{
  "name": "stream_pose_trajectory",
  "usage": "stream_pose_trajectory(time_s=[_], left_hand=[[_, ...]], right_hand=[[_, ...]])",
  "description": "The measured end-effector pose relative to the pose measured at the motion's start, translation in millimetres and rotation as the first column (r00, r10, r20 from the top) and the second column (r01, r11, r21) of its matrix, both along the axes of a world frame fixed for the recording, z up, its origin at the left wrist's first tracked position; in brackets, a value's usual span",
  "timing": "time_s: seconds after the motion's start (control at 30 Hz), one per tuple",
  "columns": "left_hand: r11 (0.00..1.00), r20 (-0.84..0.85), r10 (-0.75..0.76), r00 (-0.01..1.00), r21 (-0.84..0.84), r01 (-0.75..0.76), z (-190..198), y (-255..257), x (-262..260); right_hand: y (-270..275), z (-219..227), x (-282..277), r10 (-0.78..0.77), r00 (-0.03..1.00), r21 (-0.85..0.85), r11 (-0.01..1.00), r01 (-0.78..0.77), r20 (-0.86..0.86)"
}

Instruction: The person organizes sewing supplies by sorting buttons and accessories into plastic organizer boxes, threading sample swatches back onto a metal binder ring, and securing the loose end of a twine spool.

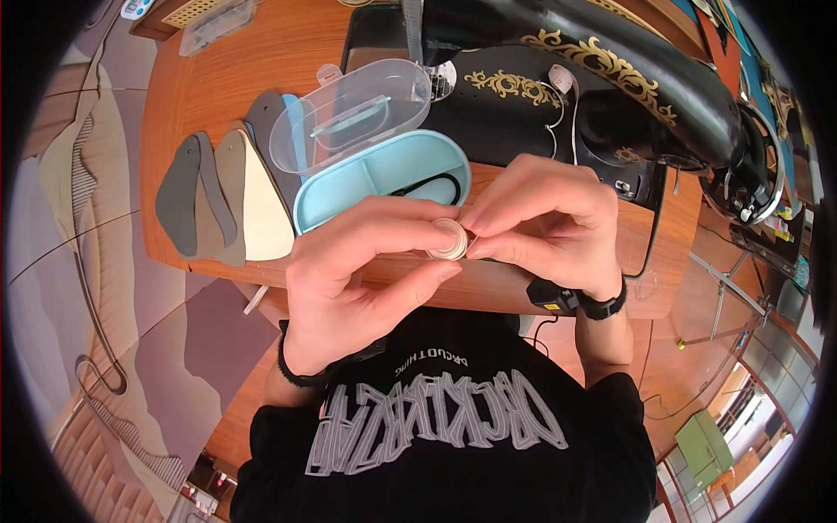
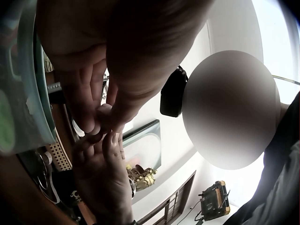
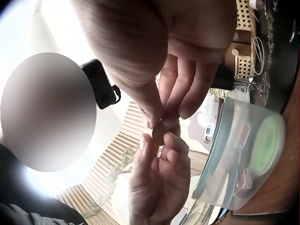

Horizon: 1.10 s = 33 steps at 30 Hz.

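Observation:
A small round cream-coloured roll (image 1: 447,240), ringed like a tight coil, is held up between both hands above the front of the table. My left hand (image 1: 349,261) grips it between thumb and forefinger from the left. At its right edge my right hand (image 1: 558,218) pinches, thumb and forefinger tips together. In the left wrist view the roll (image 2: 104,112) is mostly covered by fingers. Seen from the right wrist, the fingertips of both hands meet around the roll (image 3: 160,136). I cannot tell exactly what the right fingertips pinch at that edge.
Just behind the hands sits a light-blue divided box (image 1: 336,196) with a clear lid (image 1: 349,113) and a black loop inside. Grey and cream flat templates (image 1: 264,205) lie to its left. A black sewing machine (image 1: 602,65) with gold ornament stands at the back right.

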<state>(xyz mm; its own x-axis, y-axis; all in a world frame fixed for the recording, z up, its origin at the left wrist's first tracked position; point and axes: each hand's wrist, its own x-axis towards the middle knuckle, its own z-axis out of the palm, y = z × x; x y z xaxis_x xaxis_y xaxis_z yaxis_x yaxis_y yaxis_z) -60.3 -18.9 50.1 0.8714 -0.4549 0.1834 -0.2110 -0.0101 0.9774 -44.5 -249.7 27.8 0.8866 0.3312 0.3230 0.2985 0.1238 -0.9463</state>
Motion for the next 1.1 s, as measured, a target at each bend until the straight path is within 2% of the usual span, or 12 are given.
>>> stream_pose_trajectory(time_s=[0.1,0.23,0.3,0.43,0.53,0.63,0.7,0.8,0.93,1.0,1.07,1.1], left_hand=[[0.995,0.138,-0.001,0.990,0.094,-0.012,-1.1,0.6,2.5],[0.993,0.100,-0.022,0.995,0.118,0.010,2.7,4.1,0.3],[0.999,-0.024,0.039,0.999,-0.004,-0.039,-0.5,1.0,-3.5],[0.986,-0.026,0.145,0.989,-0.080,-0.147,-4.9,-5.2,-0.8],[0.993,0.035,0.106,0.994,-0.046,-0.105,-5.0,-5.2,0.6],[0.986,0.056,0.164,0.985,-0.026,-0.163,2.5,-7.2,0.0],[0.986,0.178,0.045,0.983,0.149,-0.072,8.7,-1.9,0.6],[0.989,0.095,0.054,0.994,0.132,-0.067,6.8,-1.2,-3.6],[0.964,0.150,0.214,0.965,0.130,-0.234,0.8,-7.1,6.2],[0.869,0.402,0.263,0.877,0.297,-0.396,-2.7,-6.1,12.1],[0.839,0.398,0.300,0.867,0.323,-0.438,-6.0,-6.4,12.4],[0.796,0.465,0.269,0.843,0.385,-0.467,-6.6,-6.3,13.7]], right_hand=[[1.4,-1.3,1.0,-0.025,0.999,-0.021,0.999,0.026,0.037],[2.3,3.6,-2.1,0.005,0.998,-0.037,0.999,-0.007,-0.060],[2.3,4.3,-2.3,0.022,0.994,-0.029,0.999,-0.025,-0.105],[0.7,-1.8,-0.3,0.022,1.000,-0.050,0.998,-0.023,-0.010],[1.2,-1.6,-0.5,-0.003,1.000,-0.050,0.999,0.004,0.009],[1.0,-0.8,0.2,-0.015,0.999,-0.051,0.999,0.016,0.036],[-0.1,1.1,0.1,-0.012,0.998,-0.047,0.999,0.015,0.059],[-1.8,3.9,-0.6,0.041,0.998,-0.084,0.996,-0.037,0.048],[-2.7,5.2,0.3,-0.063,0.995,-0.123,0.990,0.071,0.071],[-7.0,7.8,2.1,-0.118,0.989,-0.149,0.980,0.130,0.086],[-13.6,6.5,7.1,-0.346,0.902,-0.298,0.860,0.415,0.257],[-15.9,4.7,9.0,-0.438,0.867,-0.361,0.789,0.498,0.239]])
